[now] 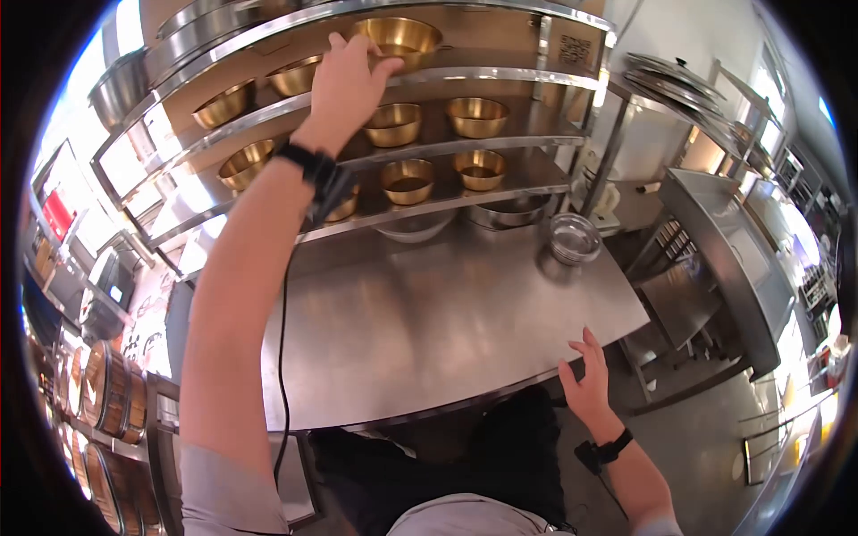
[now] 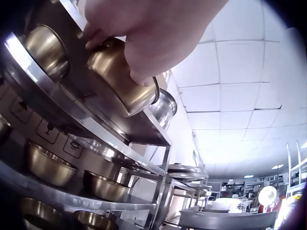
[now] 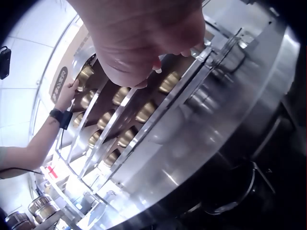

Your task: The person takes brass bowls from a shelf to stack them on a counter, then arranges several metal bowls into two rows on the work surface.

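At the upper shelf, my left hand (image 1: 344,94) grips the rim of a gold-coloured metal bowl (image 1: 407,40), thumb on one side and fingers on the other. Seen close in the left wrist view, the gold bowl (image 2: 117,79) is tilted, and the fingers behind its rim are partly hidden. Another gold bowl (image 1: 295,79) sits just left of that hand, on the same shelf. My right hand (image 1: 588,384) hovers by the front right edge of the steel table (image 1: 411,330), holding nothing, its fingers loosely extended.
Several more gold bowls (image 1: 393,127) line the shelves below. Stacked clear bowls (image 1: 575,239) stand at the table's back right. A steel basin (image 1: 508,213) is under the lowest shelf. A black cable (image 1: 282,357) hangs from the left wrist across the table. Pot lids (image 1: 677,80) lie on the right rack.
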Tool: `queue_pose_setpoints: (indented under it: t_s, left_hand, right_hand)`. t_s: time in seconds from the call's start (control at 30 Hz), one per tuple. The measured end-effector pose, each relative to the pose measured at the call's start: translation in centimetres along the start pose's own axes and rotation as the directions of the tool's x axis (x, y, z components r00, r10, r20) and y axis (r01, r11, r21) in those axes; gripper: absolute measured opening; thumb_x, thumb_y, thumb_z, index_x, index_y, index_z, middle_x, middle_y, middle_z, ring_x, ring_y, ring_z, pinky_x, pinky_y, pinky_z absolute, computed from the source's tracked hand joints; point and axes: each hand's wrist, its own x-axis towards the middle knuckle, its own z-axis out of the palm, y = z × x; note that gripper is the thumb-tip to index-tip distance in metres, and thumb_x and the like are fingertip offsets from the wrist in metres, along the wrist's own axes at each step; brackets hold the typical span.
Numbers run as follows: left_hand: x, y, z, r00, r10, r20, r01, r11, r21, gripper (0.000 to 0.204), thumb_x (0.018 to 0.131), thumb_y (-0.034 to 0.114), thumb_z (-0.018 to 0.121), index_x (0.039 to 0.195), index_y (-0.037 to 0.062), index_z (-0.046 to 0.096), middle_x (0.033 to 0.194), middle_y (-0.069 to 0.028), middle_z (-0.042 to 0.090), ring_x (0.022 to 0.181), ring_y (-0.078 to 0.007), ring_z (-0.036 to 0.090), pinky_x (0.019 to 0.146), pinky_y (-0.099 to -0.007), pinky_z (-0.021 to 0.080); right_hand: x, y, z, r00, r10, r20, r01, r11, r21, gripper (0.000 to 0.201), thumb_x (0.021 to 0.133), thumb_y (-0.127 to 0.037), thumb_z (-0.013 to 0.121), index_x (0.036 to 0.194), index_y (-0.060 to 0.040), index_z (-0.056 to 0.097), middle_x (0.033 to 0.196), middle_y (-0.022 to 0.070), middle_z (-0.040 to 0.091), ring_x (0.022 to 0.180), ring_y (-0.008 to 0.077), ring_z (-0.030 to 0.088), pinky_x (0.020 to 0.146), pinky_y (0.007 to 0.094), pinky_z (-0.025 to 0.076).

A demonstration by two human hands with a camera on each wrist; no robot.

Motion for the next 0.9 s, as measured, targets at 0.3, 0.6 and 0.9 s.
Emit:
queue_pose_setpoints:
  t_s: [0.3, 0.6, 0.9]
  left_hand:
    - [5.7, -3.8, 10.0, 0.921, -0.236, 0.31, 0.2, 0.969, 0.145, 0.051, 0.099, 0.051, 0.066, 0.126, 0.0075, 0.067, 0.124, -0.0332, 0.068, 0.121, -0.0489, 0.065, 0.098, -0.0548, 0.055]
    - [1.7, 1.5, 7.8, 0.995, -0.095, 0.043, 0.085, 0.978, 0.192, 0.079, 0.102, 0.055, 0.062, 0.148, -0.0064, 0.045, 0.141, -0.0369, 0.056, 0.131, -0.0524, 0.056, 0.11, -0.0546, 0.046]
    - [-24.7, 10.2, -9.7, 0.752, 0.048, 0.658, 0.353, 0.813, -0.463, 0.057, 0.092, 0.024, 0.079, 0.142, 0.0032, 0.059, 0.157, -0.0221, 0.053, 0.145, -0.0399, 0.051, 0.118, -0.0458, 0.042]
  right_hand:
    - [-4.8, 4.4, -4.4, 0.978, 0.156, -0.14, -0.163, 0.986, -0.036, 0.031, 0.091, -0.006, 0.073, 0.121, -0.0036, 0.067, 0.154, 0.0229, 0.052, 0.139, 0.0377, 0.056, 0.114, 0.0431, 0.046]
    - [8.4, 10.4, 0.9, 0.985, 0.143, -0.092, -0.15, 0.985, -0.083, 0.064, 0.095, -0.037, 0.074, 0.148, -0.0086, 0.052, 0.156, 0.0371, 0.041, 0.146, 0.0515, 0.04, 0.12, 0.0548, 0.034]
    - [22.6, 18.5, 6.1, 0.967, 0.251, 0.045, -0.245, 0.963, -0.111, 0.075, 0.083, -0.059, 0.081, 0.133, -0.0074, 0.063, 0.139, 0.0328, 0.055, 0.129, 0.0489, 0.056, 0.107, 0.0499, 0.048]
